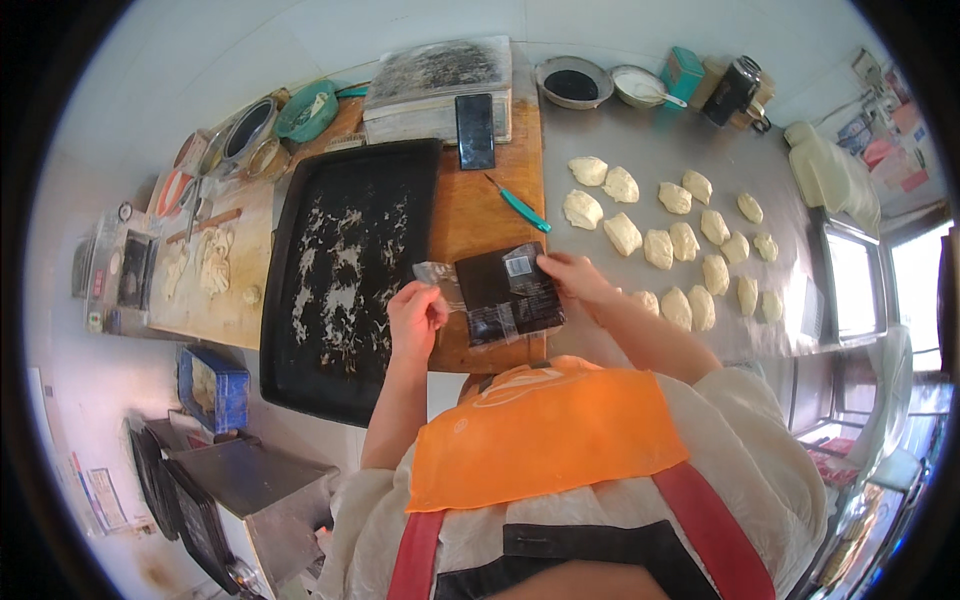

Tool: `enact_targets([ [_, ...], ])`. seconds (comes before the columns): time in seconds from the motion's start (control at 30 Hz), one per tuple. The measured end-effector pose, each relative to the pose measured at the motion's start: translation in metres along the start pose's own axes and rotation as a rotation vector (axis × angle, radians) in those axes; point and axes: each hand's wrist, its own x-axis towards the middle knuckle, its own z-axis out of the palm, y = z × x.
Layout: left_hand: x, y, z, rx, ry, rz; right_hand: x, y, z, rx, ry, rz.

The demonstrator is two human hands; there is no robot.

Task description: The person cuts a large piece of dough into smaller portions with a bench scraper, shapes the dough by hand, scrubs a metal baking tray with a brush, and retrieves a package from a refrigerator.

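Observation:
A flat black package with a white label is held over the wooden table in front of my body. My right hand grips its upper right edge, thumb on top. At the package's left side, my left hand is closed on a strip of clear plastic wrap that sticks out from it. Beyond the package lies a teal-handled craft knife, touched by neither hand. Left of it sits a large black baking tray with pale floury patches.
Several dough pieces are spread over the metal worktop at right. Behind the knife, a phone leans against a stack of floury boards. Bowls and a dark flask line the back; dough scraps lie far left.

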Motion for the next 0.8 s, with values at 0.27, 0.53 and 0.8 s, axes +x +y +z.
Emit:
enact_targets([
  [0.27,0.032,0.076,0.081,0.140,-0.274,0.001,-0.047,-0.012,-0.001,0.070,-0.383,0.113],
  [0.53,0.029,0.096,0.114,0.372,-0.481,-0.175,-0.035,-0.129,0.014,-0.318,-0.152,-0.927],
  [0.8,-0.020,0.049,0.073,1.739,-0.361,0.117,0.013,-0.118,0.021,-0.333,-0.266,-0.460],
])
